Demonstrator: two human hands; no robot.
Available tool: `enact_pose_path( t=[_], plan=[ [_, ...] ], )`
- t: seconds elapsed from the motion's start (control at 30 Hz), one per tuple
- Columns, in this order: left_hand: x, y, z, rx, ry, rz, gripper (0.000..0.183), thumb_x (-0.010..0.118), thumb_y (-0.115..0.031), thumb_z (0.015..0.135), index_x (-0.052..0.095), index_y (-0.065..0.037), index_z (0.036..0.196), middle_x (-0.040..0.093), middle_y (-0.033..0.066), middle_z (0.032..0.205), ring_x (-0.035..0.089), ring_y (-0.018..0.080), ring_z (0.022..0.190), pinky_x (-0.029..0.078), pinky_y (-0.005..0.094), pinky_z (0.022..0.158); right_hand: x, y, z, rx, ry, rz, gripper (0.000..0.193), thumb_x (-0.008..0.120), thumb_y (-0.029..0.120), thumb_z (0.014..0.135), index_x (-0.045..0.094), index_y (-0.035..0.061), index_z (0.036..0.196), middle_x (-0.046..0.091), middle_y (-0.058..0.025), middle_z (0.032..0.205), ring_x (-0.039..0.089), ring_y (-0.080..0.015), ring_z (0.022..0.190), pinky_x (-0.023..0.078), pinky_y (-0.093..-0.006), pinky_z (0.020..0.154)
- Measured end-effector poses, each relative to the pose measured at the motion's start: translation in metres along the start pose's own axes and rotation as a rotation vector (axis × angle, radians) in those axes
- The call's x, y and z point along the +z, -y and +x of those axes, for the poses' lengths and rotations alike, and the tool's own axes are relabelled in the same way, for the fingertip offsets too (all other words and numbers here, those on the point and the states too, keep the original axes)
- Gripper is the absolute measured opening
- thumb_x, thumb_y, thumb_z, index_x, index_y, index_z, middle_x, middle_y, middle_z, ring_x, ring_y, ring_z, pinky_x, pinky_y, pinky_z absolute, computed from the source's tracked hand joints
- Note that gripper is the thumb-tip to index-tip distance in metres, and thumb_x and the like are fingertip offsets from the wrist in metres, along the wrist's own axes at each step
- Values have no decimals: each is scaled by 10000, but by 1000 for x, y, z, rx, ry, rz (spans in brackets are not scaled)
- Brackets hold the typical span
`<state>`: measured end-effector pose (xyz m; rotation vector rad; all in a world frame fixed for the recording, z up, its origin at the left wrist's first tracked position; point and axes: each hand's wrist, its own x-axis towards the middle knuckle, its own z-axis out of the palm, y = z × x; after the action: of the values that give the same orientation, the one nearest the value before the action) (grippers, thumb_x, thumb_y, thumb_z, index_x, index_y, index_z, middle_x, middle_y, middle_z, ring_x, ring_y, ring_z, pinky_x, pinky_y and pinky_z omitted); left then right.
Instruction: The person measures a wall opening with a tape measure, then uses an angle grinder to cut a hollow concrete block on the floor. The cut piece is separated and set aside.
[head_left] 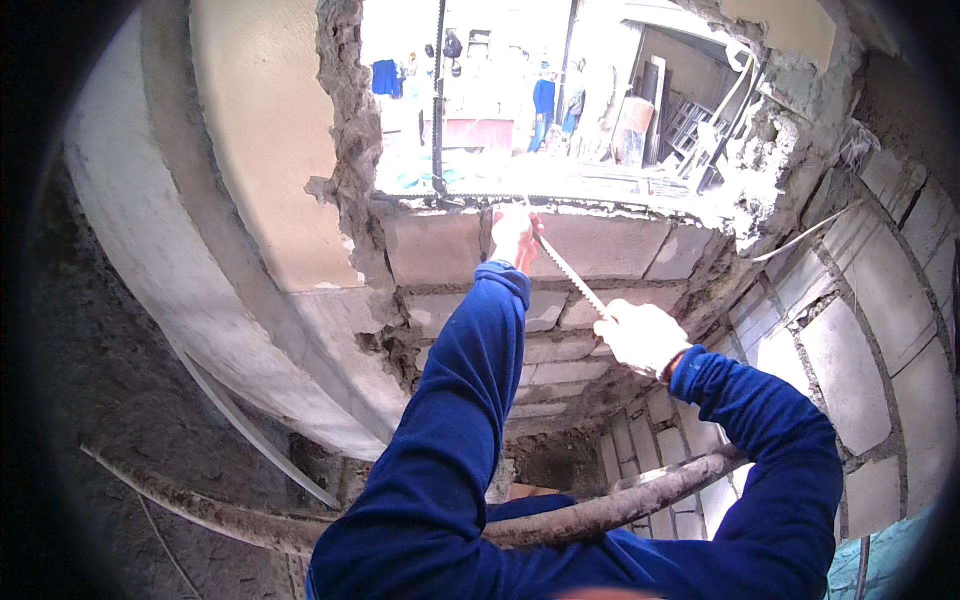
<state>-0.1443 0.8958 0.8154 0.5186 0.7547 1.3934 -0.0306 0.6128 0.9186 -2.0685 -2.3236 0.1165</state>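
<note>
My left hand [515, 235] is closed at the top edge of a low block wall [610, 245], around the far end of a pale ribbed steel bar [570, 272]. Lower and to the right, my right hand [642, 335] grips the near end, so the bar slants between both hands. Glare washes out the left fingers. Just beyond them a thin horizontal rebar [590, 201] runs along the wall top. An upright dark rebar [438, 100] stands in the opening, left of my left hand.
Rough broken masonry [350, 130] edges the opening. A brown pole [640, 500] crosses in front of my body. On the right rises a curved-looking block wall [845, 370]. A thin rod [808, 232] sticks out there. Beyond the opening, a person in blue [543, 105] stands in bright light.
</note>
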Motion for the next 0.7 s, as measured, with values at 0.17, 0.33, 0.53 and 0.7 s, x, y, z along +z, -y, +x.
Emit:
enact_pose_path(
  t=[0.17,0.33,0.53,0.7],
  plan=[
    [9,21,7,125,105,-121,106,566,-120,884,548,-110,781,549,47,618,565,200,487,396,344,400,-21,-26,0,123,-75,-211,319,499,396,967,620,116,1061,699,-124,843,687,-338,798,525,-487,729],
    [15,38,18,294,-28,-51,76,598,-139,910,560,-116,849,574,42,661,605,197,532,423,333,422,-18,-17,0,175,-45,-197,315,511,388,965,622,112,1069,701,-138,860,685,-353,816,529,-486,737],
    [7,29,18,147,-23,-34,116,576,-209,928,587,-112,865,597,45,700,520,168,518,368,311,379,-21,-2,-3,212,38,-57,361,502,428,966,618,107,1084,697,-188,897,673,-395,849,521,-503,760],
    [-8,42,26,-49,137,-283,198,509,-238,952,607,-83,877,611,62,742,523,201,594,439,339,521,-16,-5,-4,193,6,-10,364,501,439,964,622,105,1043,690,-202,878,666,-411,834,516,-509,753]
  ],
)
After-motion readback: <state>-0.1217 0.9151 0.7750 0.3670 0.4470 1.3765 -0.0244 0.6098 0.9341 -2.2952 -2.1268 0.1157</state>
